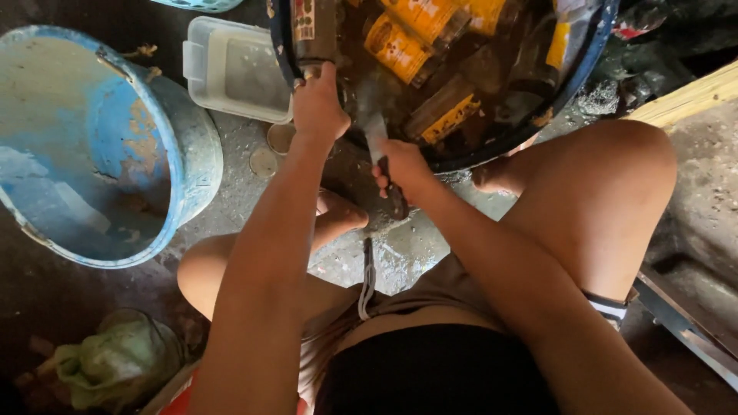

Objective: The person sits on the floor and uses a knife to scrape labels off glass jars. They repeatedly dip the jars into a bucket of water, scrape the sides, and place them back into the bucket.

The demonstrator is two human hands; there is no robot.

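Note:
My left hand [317, 107] grips a dark glass bottle [314, 34] with a torn label, held upright at the near rim of a round dark basin [592, 54]. My right hand [401, 167] is closed on the dark handle of a knife [378, 138] whose blade points up toward the bottle. The basin holds murky water and several brown bottles with yellow labels [400, 48]. I am squatting, with my knees on either side of my arms.
A large worn blue bucket [188, 146] lies tilted at the left. A clear plastic container [231, 69] sits beside the basin. Two round lids [264, 161] lie on the wet concrete floor. A green crumpled bag [115, 361] is at the bottom left, a wooden plank [688, 96] at the right.

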